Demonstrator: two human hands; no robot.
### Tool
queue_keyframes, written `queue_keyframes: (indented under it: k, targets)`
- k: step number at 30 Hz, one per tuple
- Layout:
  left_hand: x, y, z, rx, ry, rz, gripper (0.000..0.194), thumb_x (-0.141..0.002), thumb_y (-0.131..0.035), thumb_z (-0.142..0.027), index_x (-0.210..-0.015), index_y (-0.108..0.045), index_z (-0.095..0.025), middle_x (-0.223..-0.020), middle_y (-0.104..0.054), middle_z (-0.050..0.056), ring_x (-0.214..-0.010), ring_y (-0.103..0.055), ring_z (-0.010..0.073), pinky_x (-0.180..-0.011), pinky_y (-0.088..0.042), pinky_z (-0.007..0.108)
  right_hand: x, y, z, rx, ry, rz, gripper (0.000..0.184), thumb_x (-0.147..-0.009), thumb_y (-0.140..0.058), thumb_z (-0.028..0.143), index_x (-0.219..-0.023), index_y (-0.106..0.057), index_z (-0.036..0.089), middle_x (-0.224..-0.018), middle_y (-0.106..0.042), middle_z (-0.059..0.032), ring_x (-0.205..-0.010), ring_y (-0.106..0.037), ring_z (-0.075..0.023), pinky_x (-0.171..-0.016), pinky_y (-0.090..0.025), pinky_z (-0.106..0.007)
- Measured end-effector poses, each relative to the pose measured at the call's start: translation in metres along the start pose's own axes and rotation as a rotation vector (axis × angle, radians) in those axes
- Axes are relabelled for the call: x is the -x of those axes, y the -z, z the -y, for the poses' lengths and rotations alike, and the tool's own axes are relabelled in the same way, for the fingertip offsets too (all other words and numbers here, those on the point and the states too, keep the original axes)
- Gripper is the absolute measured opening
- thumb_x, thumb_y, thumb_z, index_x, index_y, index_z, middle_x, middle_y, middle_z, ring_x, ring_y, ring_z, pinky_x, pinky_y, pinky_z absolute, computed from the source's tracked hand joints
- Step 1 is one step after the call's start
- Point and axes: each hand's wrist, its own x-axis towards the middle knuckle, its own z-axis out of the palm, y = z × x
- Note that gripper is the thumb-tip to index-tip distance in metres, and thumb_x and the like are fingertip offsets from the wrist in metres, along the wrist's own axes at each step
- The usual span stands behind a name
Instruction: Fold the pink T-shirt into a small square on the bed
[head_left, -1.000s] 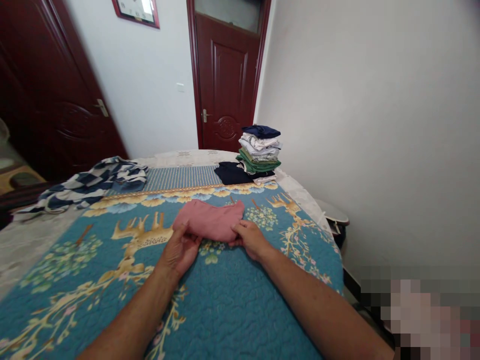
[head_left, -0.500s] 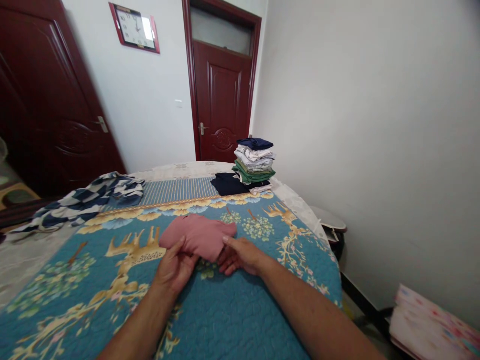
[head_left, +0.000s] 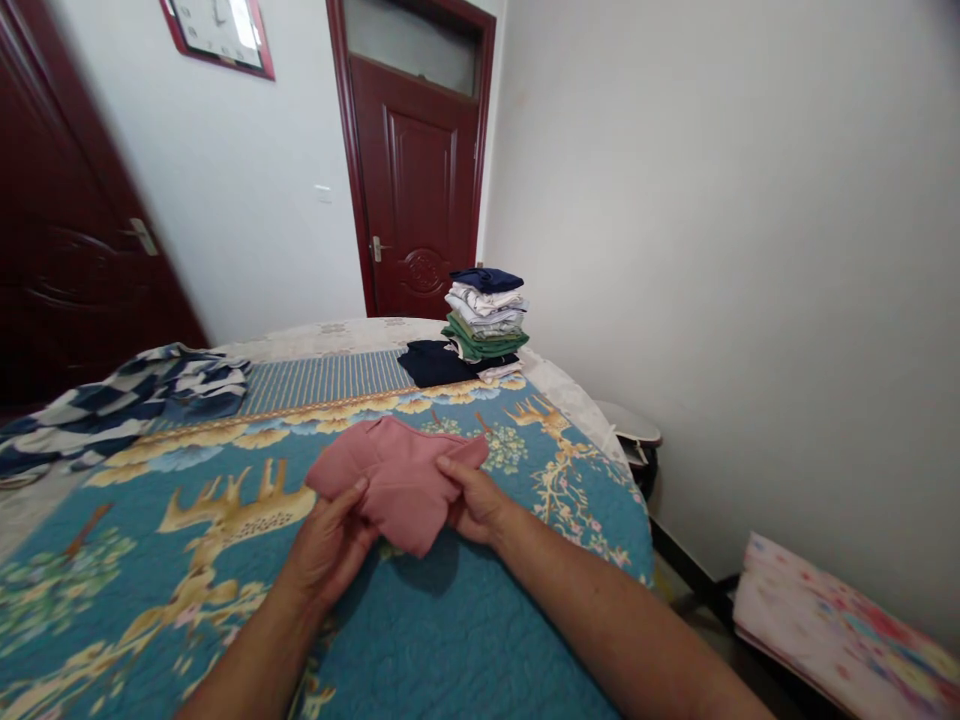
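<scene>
A small pink cloth garment [head_left: 401,480], partly folded, is held up just over the blue patterned quilt [head_left: 465,630]; its exact kind I cannot tell. My left hand [head_left: 334,540] pinches its left side, thumb on top and fingers underneath. On the right side, my right hand [head_left: 476,500] grips the cloth the same way near its corner. The garment's lower edge hangs between both hands and casts a shadow on the quilt. The fingertips beneath the cloth are hidden.
A stack of folded clothes [head_left: 487,315] stands at the far right of the table, beside a folded dark navy garment [head_left: 431,363]. A rumpled checkered garment [head_left: 142,400] lies at the far left. A round stool [head_left: 630,424] and a pink floral box-like item [head_left: 840,620] are on the right.
The pink garment has been lifted and spread wider, its lower edge now hanging down. My right hand has closed more firmly on its corner. The camera view has turned to the right.
</scene>
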Motion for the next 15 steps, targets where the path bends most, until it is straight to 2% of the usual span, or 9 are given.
queue_keyframes:
  k: [3,5,7,10,15]
  targets:
    - [-0.008,0.011,0.000,-0.200,0.036,-0.025,0.042,-0.085,-0.070,-0.007,-0.125,-0.071,-0.018,-0.109,-0.081,0.012,-0.091,-0.080,0.0273,-0.072,-0.070,0.040,-0.007,0.001,0.004,0.047,0.103,-0.154,0.042,-0.062,-0.080,0.016,-0.103,-0.073,0.017,-0.096,-0.079,-0.0057,-0.092,-0.073,-0.0233,-0.084,-0.059,-0.034]
    - [-0.014,0.020,-0.004,-0.279,0.064,0.000,0.040,-0.085,-0.072,-0.011,-0.124,-0.070,-0.016,-0.113,-0.080,0.015,-0.093,-0.080,0.0287,-0.073,-0.070,0.043,-0.007,0.007,0.016,0.068,0.139,-0.185,0.039,-0.060,-0.075,0.012,-0.098,-0.072,0.017,-0.094,-0.078,-0.0052,-0.089,-0.073,-0.0223,-0.083,-0.058,-0.033]
    - [-0.020,0.027,-0.009,-0.335,0.018,0.000,0.050,-0.083,-0.077,-0.013,-0.131,-0.066,-0.017,-0.115,-0.079,0.016,-0.096,-0.080,0.0292,-0.076,-0.070,0.043,-0.004,0.015,0.033,0.075,0.165,-0.212,0.034,-0.061,-0.074,0.012,-0.095,-0.071,0.017,-0.090,-0.078,-0.0045,-0.085,-0.073,-0.0212,-0.082,-0.058,-0.032]
    - [-0.026,0.037,-0.016,-0.390,-0.050,-0.044,0.062,-0.079,-0.081,-0.015,-0.137,-0.061,-0.018,-0.110,-0.080,0.016,-0.099,-0.080,0.0308,-0.077,-0.069,0.042,-0.001,0.030,0.067,0.081,0.228,-0.304,0.026,-0.063,-0.076,0.015,-0.089,-0.069,0.017,-0.083,-0.075,-0.0034,-0.079,-0.071,-0.0203,-0.076,-0.058,-0.031]
    - [-0.031,0.044,-0.018,-0.450,-0.015,-0.012,0.058,-0.074,-0.088,-0.025,-0.127,-0.068,-0.016,-0.114,-0.079,0.018,-0.099,-0.079,0.0317,-0.076,-0.069,0.039,-0.013,0.055,0.141,0.129,0.427,-0.477,0.019,-0.068,-0.073,0.014,-0.085,-0.067,0.018,-0.074,-0.072,-0.0036,-0.072,-0.069,-0.0200,-0.063,-0.057,-0.029]
